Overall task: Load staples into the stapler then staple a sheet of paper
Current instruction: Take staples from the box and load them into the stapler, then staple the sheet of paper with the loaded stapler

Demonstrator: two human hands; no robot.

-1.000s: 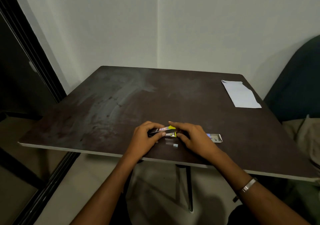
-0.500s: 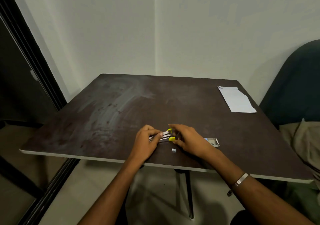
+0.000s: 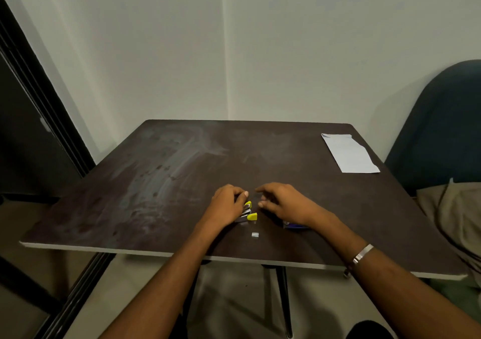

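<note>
Near the front edge of the dark counter (image 3: 161, 182), the left hand (image 3: 227, 205) wraps around the rear of a small stapler (image 3: 247, 212), its fingers (image 3: 240, 195) clamped on the body. The stapler's two yellow-tipped ends splay apart, one above the other, so it stands hinged open with a strip of metal showing between them. Just beside it, the right hand (image 3: 283, 203) hovers with its fingers curled loosely and apart, the thumb and forefinger tips close to the yellow ends but not touching them; nothing shows between them. Under the right wrist lies a small staple box (image 3: 294, 224), mostly hidden, with only a bluish edge showing. A short silver block of staples (image 3: 255, 235) rests on the counter nearer the front edge, apart from both hands and just in front of the stapler. A metal bangle (image 3: 362, 253) circles the right forearm. Well away, at the far right corner of the counter, a white sheet of paper (image 3: 350, 153) lies flat, its long side running along the edge. Beyond that corner stands a dark blue chair (image 3: 442, 119), with a beige cloth (image 3: 453, 208) draped in front of it.
</note>
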